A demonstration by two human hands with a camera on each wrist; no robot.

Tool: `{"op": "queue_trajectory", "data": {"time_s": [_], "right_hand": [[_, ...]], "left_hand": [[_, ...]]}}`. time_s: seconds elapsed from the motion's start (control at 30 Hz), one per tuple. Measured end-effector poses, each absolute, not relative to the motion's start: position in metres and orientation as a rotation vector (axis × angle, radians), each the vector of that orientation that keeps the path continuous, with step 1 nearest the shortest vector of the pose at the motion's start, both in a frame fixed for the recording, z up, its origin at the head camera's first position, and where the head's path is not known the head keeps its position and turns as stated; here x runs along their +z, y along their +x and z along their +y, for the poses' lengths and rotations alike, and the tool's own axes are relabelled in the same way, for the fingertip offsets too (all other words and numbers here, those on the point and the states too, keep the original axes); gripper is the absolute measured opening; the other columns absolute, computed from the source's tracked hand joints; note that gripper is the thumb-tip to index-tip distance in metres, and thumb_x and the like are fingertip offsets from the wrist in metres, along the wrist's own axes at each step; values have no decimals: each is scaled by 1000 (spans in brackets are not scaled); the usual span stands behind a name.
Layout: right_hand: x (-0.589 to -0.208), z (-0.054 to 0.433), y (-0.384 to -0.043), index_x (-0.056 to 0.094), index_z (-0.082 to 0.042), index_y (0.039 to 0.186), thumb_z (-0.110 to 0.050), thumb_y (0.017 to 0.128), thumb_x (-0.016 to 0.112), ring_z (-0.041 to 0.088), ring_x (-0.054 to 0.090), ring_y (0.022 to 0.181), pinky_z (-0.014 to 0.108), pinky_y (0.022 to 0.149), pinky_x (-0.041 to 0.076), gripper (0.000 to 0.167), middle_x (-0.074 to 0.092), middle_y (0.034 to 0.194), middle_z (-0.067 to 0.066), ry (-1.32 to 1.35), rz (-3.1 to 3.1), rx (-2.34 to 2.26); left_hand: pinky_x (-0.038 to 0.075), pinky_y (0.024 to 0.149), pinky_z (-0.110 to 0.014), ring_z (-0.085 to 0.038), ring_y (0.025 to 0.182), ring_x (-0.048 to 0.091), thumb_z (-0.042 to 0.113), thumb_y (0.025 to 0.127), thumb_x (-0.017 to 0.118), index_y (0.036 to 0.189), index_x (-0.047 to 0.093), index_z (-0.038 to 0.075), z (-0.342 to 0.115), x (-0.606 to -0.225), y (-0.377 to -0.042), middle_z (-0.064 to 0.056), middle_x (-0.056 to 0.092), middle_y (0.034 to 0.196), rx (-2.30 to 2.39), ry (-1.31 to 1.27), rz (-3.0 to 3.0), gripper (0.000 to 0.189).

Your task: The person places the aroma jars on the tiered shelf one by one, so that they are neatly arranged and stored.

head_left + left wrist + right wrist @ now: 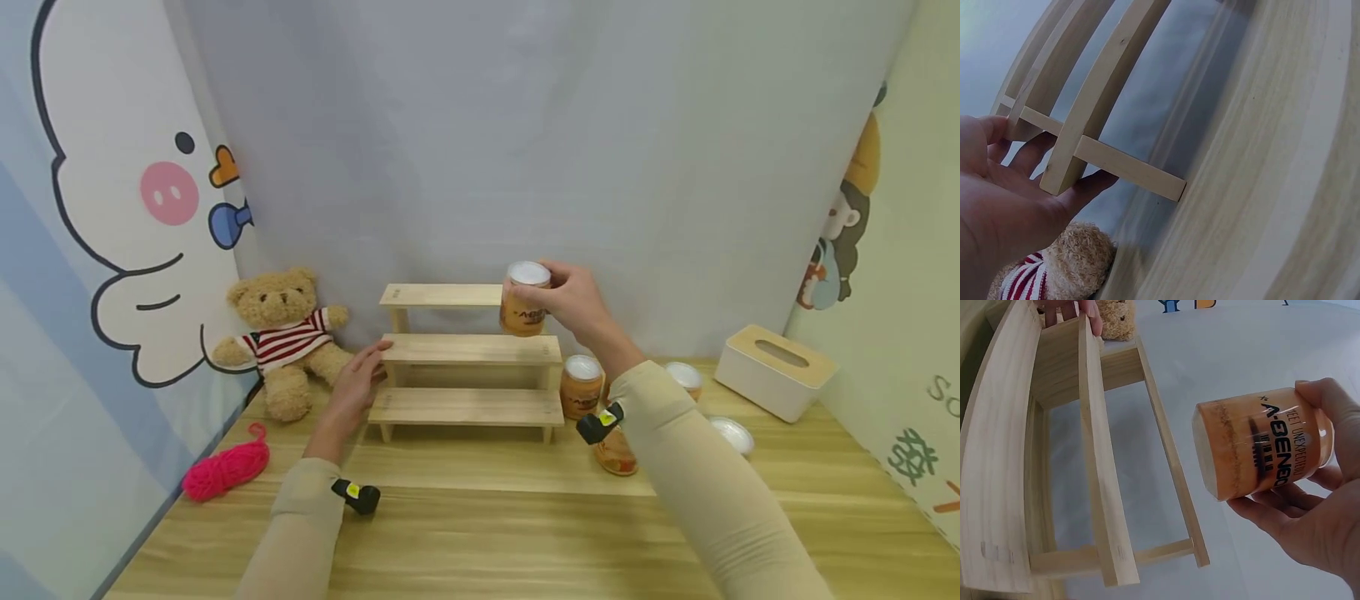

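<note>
My right hand (576,304) grips an orange-labelled jar (523,315) with a silvery-white lid, fingers on one side and thumb on the other. The jar is upright in front of the top tier of a three-tier wooden stand (465,348), near its right end. Dark lettering on the label shows in the right wrist view, and the jar's base (1207,453) stands apart from the boards there. With my left hand (1016,194) I hold the stand's left end, thumb at the middle board and fingers reaching under the boards.
Several similar jars (581,390) stand right of the stand, partly behind my right forearm. A white tissue box (772,379) with a wooden top is at the far right. On the left are a teddy bear (288,346) in a striped shirt and pink yarn (227,471). A grey curtain (600,150) hangs behind.
</note>
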State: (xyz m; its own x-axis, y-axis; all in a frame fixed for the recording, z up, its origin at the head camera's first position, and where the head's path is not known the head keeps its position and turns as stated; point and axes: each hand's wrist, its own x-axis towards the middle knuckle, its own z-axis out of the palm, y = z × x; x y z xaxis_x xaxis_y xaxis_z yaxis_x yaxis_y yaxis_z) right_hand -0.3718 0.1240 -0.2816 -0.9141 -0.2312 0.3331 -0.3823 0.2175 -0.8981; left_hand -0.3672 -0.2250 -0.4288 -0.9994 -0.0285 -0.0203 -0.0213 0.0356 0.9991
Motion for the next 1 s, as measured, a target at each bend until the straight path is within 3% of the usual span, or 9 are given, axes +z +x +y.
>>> {"op": "queue_trajectory", "data": {"time_s": [0.1,0.2,0.33,0.5,0.73,1.0], "right_hand": [[-278,115,-381,65,-8,132,-31,85,82,26,59,110,45,93,47,55,64,122,12,571,-2357,1770],[-276,107,-392,66,-8,130,-30,84,83,26,59,112,47,95,46,53,64,122,11,552,-2363,1754],[-274,96,-405,68,-7,127,-29,85,82,27,59,112,48,95,46,49,64,121,12,522,-2373,1757],[-267,72,-419,67,-6,127,-33,85,82,25,59,112,45,95,47,52,63,121,11,454,-2391,1751],[-262,29,-441,70,-4,117,-31,83,84,24,61,108,42,91,50,45,65,116,11,433,-2374,1763],[-270,3,-449,67,-3,117,-32,87,80,24,60,110,40,90,50,43,63,119,11,482,-2391,1715]], "left_hand": [[36,100,-51,-32,141,38,41,109,41,147,51,25,-224,-431,-367,-8,40,156,-2187,61,-2245,43],[40,82,-37,-33,141,39,41,109,40,148,51,24,-224,-433,-367,-9,39,156,-2173,50,-2247,43],[30,63,-29,-32,140,40,40,109,40,147,52,24,-224,-434,-366,-8,37,157,-2161,46,-2249,43],[32,65,-27,-31,140,41,41,109,41,146,52,25,-224,-433,-367,-6,36,158,-2161,38,-2240,43],[37,69,-26,-33,140,41,41,109,40,147,51,21,-224,-431,-367,-8,38,157,-2142,3,-2232,44],[27,54,-24,-34,140,41,39,109,40,147,51,20,-226,-430,-367,-9,39,157,-2141,-17,-2236,44]]}}
